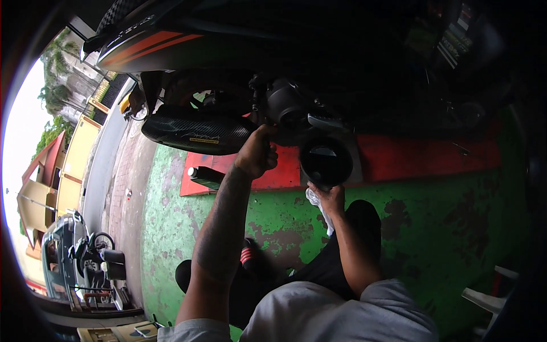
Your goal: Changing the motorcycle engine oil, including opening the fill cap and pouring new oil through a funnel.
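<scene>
My left hand (pixel 259 155) is closed in a fist just below the engine of a dark motorbike (pixel 285 102), next to the inner end of its black muffler (pixel 196 132). What its fingers hold, if anything, is hidden. With my right hand (pixel 331 200) I grip the near rim of a round black pan (pixel 326 161), and a white cloth (pixel 320 211) hangs from the same hand. The pan's inside is dark and glossy, with a pale reflection. It is held below the engine, over the red platform.
A dark bottle with a white cap (pixel 206 176) is on the red platform (pixel 421 159) left of my left hand. The floor (pixel 273 228) is worn green paint. A white plastic chair (pixel 484 299) stands at lower right. Parked vehicles (pixel 80 262) and a street lie at far left.
</scene>
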{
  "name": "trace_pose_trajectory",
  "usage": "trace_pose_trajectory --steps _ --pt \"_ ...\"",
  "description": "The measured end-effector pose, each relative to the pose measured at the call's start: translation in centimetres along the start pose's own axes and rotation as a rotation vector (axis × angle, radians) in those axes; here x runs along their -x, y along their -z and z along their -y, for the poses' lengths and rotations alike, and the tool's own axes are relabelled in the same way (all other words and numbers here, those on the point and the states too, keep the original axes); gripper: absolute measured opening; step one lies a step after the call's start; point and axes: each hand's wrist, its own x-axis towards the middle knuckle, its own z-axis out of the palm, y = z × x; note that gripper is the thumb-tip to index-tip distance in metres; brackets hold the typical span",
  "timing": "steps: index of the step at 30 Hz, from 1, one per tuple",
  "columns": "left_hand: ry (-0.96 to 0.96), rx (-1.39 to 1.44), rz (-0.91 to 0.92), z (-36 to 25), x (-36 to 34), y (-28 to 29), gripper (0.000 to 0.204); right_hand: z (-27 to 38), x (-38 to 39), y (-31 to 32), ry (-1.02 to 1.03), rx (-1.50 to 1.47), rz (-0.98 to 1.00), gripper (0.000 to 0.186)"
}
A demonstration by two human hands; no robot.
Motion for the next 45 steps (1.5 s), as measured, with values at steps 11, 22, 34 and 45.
trace_pose_trajectory --steps 11,22,34,45 --pt "-0.141 -0.371 -0.128 2.1 0.4 -0.9 0.018 -0.5 -0.3 0.1 0.021 0.019 -0.008 0.031" --pt "-0.055 -0.299 -0.186 1.7 0.4 -1.0 0.032 -1.5 -0.2 0.8 -0.026 -0.001 -0.021 0.035" --pt "-0.126 -0.177 -0.137 3.1 0.3 1.7 0.037 -1.3 -0.4 0.5 0.018 0.048 -0.007 0.038" --pt "-0.093 -0.17 -0.079 2.7 0.3 0.8 0.035 -1.2 -0.4 -0.5 -0.01 -0.013 0.011 0.038"
